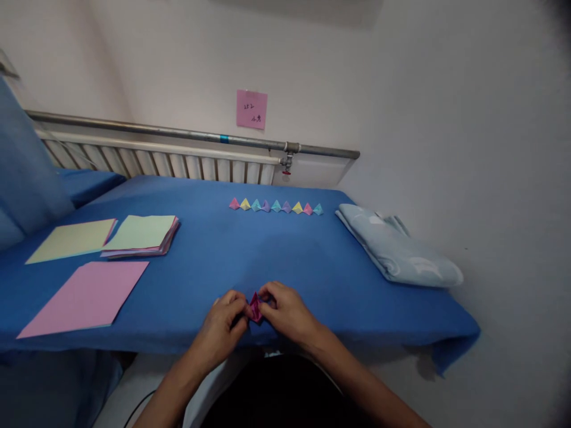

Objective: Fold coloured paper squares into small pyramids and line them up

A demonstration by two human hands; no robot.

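A small dark pink folded paper piece (256, 309) is pinched between both hands near the front edge of the blue-covered table (200, 261). My left hand (225, 324) grips its left side with bent fingers. On its right side, the thumb and fingers of my right hand (285, 309) hold it. Several small folded paper shapes (276, 206) in pink, yellow, teal and purple stand in a row towards the back of the table, beyond my hands.
At the left lie a paper stack with a green top sheet (143, 232), yellow sheets (74, 239) and large pink sheets (87, 297). A folded pale blue cloth (397, 246) rests at the right. Behind are a radiator (178, 164) and a pink wall note (251, 109).
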